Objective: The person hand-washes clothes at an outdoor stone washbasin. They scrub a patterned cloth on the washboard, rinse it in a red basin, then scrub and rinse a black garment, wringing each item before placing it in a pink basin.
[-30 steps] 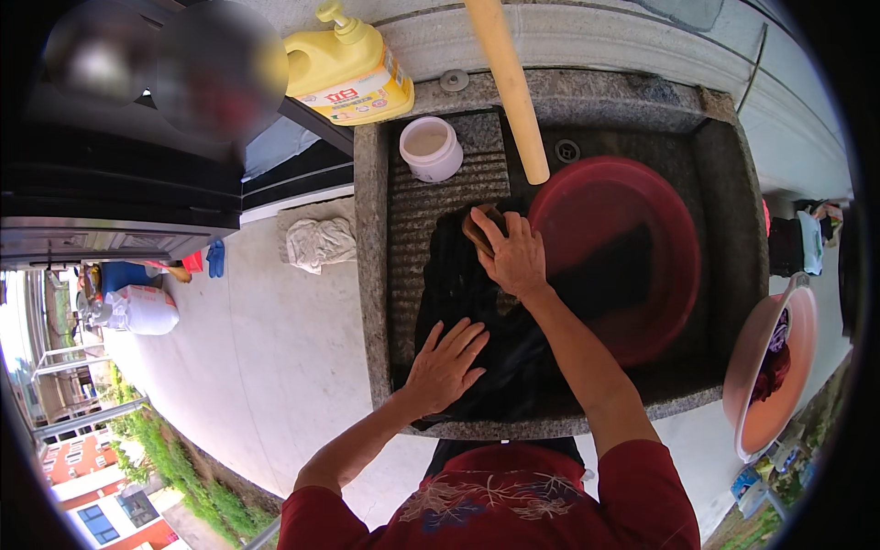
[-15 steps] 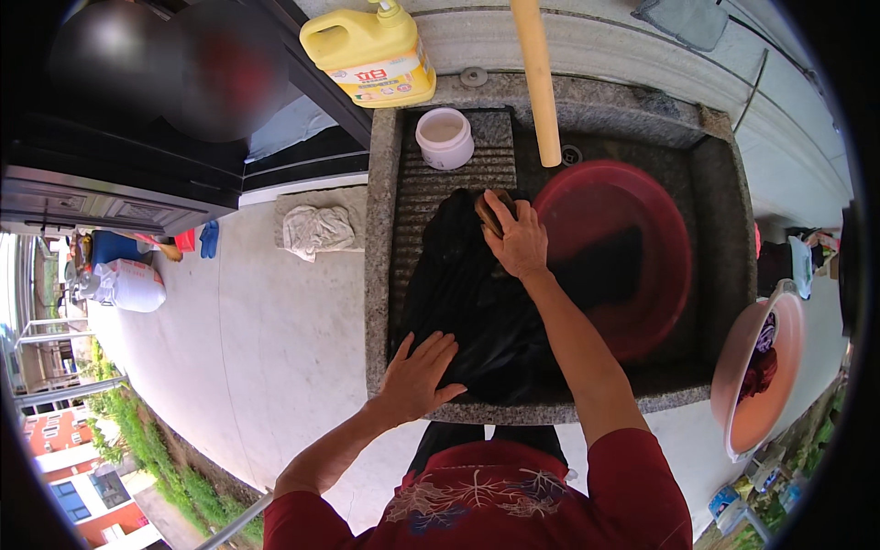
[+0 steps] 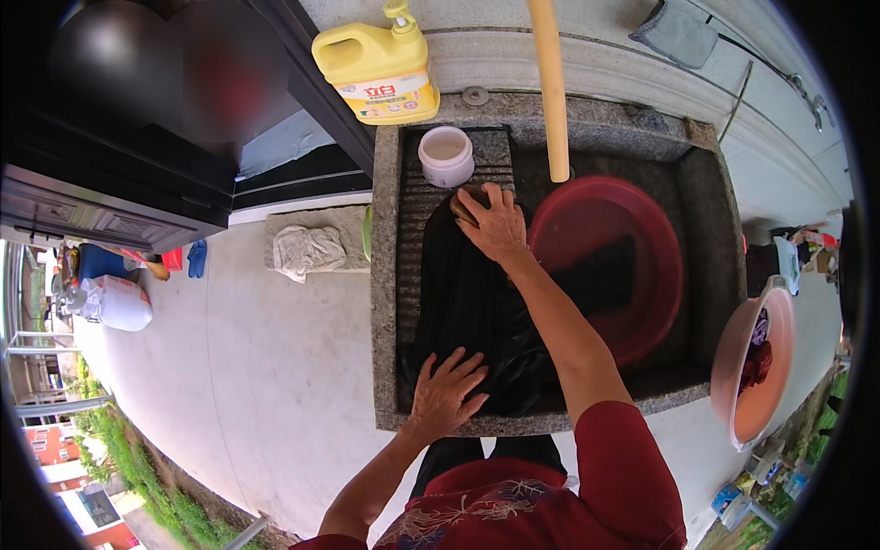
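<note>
While my right hand (image 3: 497, 226) grips what seems a brown brush (image 3: 464, 211) on black cloth (image 3: 463, 289) left of the red basin (image 3: 666, 247), I judge this scrubbing; the next stroke needs my spread left hand (image 3: 445, 398) pinning firmly.

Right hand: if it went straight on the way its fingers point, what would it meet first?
Likely the pale round tub, just ahead of the right hand, though depth is unclear.

Brown block (image 3: 465, 210) partly under right hand (image 3: 496, 226)
</note>
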`<move>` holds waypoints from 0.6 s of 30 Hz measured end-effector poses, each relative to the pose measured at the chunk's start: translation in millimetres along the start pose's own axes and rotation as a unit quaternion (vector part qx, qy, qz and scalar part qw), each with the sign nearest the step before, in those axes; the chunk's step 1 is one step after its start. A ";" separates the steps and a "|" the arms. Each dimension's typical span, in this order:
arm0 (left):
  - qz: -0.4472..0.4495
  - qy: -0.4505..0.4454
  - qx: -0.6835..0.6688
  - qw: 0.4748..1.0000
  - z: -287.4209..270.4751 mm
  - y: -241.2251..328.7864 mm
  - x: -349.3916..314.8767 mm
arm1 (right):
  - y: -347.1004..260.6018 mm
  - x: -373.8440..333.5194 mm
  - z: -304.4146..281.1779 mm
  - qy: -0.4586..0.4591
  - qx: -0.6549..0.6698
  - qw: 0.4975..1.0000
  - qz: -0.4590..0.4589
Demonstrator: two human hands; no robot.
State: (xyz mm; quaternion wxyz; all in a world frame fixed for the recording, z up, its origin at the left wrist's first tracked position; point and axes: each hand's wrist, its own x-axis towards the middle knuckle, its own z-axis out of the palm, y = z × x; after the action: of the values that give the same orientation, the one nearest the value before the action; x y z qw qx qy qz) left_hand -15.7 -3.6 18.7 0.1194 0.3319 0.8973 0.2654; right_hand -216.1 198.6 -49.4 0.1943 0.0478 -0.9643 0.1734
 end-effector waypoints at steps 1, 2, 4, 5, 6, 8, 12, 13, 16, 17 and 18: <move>0.001 -0.004 0.007 1.000 -0.3 -0.3 1.6 | -1.8 -3.2 1.8 -0.014 0.022 0.999 0.029; 0.002 -0.008 0.010 1.000 0.7 -0.6 3.8 | -6.9 -9.3 2.0 -0.032 0.043 0.997 0.059; -0.001 -0.008 0.015 1.000 -2.3 -11.5 2.7 | -41.6 -30.0 -8.0 -0.082 0.147 0.986 -0.006; 0.002 -0.008 0.007 1.000 -0.9 -14.3 -1.0 | -64.3 -61.7 -16.0 -0.141 0.224 0.960 -0.093; -0.001 -0.012 0.001 1.000 1.2 -17.5 -10.3 | -92.9 -97.6 -25.4 -0.186 0.221 0.936 -0.200; -0.011 -0.037 0.009 0.999 7.5 -18.9 -22.9 | -83.3 -80.9 -15.4 -0.114 0.142 0.963 -0.196; 0.030 0.002 0.007 1.000 0.7 -4.0 -7.5 | -6.5 -11.0 7.6 0.021 -0.037 0.998 -0.047; 0.027 0.021 0.000 0.999 4.6 -3.5 -7.2 | -1.9 -3.2 11.5 0.027 -0.042 0.999 -0.003; -0.037 0.117 -0.018 0.992 6.4 -0.5 -22.5 | -23.6 -5.5 11.7 -0.002 -0.022 0.994 0.105; -0.068 0.158 -0.021 0.985 4.8 -2.2 -28.5 | -44.1 -22.0 6.8 -0.054 0.076 0.992 0.080; -0.052 0.140 -0.014 0.989 4.7 -6.8 -32.9 | -67.7 -47.4 -3.2 -0.103 0.193 0.976 -0.015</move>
State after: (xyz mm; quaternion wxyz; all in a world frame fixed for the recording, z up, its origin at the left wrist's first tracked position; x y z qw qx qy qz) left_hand 7.2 -27.7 12.4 0.0113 0.2422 0.9175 0.3153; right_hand -160.6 137.6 -43.8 0.0837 0.1160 -0.9268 0.3473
